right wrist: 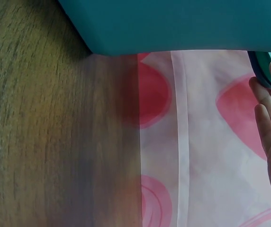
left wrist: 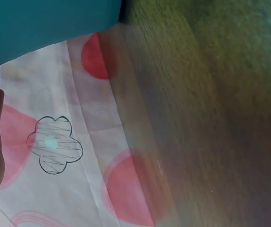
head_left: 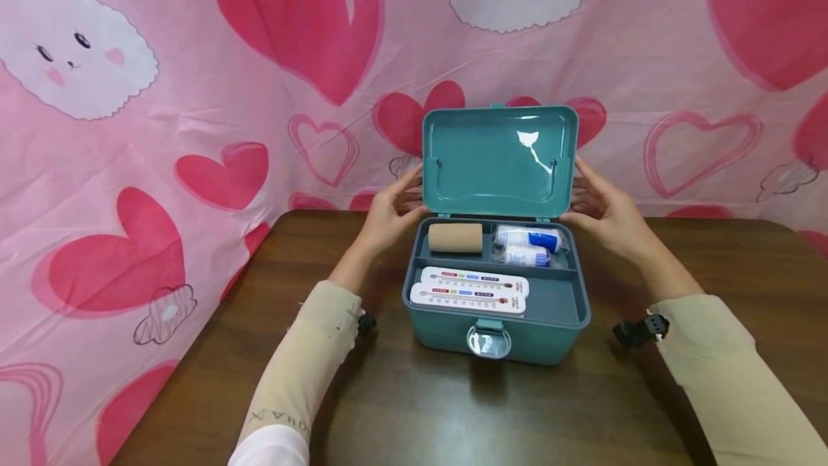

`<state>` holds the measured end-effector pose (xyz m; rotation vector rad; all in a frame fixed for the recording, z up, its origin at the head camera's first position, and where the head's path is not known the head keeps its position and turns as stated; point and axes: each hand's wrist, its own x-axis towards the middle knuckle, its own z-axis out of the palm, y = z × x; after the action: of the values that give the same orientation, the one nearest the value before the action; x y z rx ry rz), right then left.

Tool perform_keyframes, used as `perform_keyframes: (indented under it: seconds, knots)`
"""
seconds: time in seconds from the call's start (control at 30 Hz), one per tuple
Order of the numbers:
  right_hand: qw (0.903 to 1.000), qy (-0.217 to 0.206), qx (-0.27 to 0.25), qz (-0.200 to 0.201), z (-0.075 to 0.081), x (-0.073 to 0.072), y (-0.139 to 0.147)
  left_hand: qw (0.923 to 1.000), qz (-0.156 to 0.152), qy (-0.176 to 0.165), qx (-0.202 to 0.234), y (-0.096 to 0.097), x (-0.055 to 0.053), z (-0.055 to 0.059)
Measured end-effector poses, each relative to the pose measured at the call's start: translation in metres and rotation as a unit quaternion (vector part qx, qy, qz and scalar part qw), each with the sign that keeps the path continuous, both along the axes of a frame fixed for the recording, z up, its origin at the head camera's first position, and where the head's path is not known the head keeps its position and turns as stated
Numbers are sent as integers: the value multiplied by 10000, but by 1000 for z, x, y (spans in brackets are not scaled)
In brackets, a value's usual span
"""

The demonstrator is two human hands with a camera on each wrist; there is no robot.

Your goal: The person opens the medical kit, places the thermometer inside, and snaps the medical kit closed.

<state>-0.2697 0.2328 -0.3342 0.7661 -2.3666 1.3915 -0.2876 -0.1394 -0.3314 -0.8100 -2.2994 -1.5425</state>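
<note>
A teal storage box (head_left: 498, 333) stands on the table with its lid (head_left: 498, 160) upright. My left hand (head_left: 388, 211) holds the lid's left edge, and my right hand (head_left: 608, 211) holds its right edge; in the right wrist view the thumb lies inside the lid and the fingers (right wrist: 266, 125) behind it. Inside the box, a brown roll (head_left: 456, 238) sits in the back left compartment. Plastic-wrapped white and blue rolls (head_left: 527, 247) fill the back right one. Two white thermometers (head_left: 468, 298) lie overlapping in the front compartment.
The brown wooden table (head_left: 414, 416) extends to both sides of the box. Close behind it hangs a pink cloth (head_left: 259, 106) printed with hearts, which also covers the left side. A clear latch (head_left: 489, 341) hangs on the box's front.
</note>
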Motion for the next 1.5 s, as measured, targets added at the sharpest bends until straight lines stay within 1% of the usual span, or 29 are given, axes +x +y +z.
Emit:
perform_keyframes:
  seconds: [0.2, 0.37, 0.63, 0.9, 1.07, 1.2, 1.3, 1.43, 1.5]
  knots:
    - [10000, 18, -55, -27, -3, 2, 1, 10000, -44, 16, 24, 0, 2, -1]
    - [9997, 197, -85, -92, -3, 5, 3, 9999, -40, 101, 30, -1, 5, -2]
    - [9984, 358, -426, -93, -2, 10, 8, 9996, -102, 255, 9, 3, 8, 0]
    - [9966, 518, -642, -23, 0, 12, 6, 9993, 24, 364, -34, 2, 12, 2]
    - [9964, 483, -688, -127, 1, 14, 4, 9988, 138, 461, -113, 1, 14, 2]
    - [9961, 404, -742, -245, 2, 15, 4, 9976, 212, 619, -220, 2, 14, 2]
    - [9955, 352, -830, -278, 4, 15, 5, 9954, 300, 878, -226, 2, 14, 4]
    - [9945, 408, -943, -191, 7, 13, 6, 9912, 468, 1230, -156, 1, 15, 4]
    - [9942, 472, -959, -118, 7, 13, 5, 9898, 522, 1315, -142, 0, 15, 4]
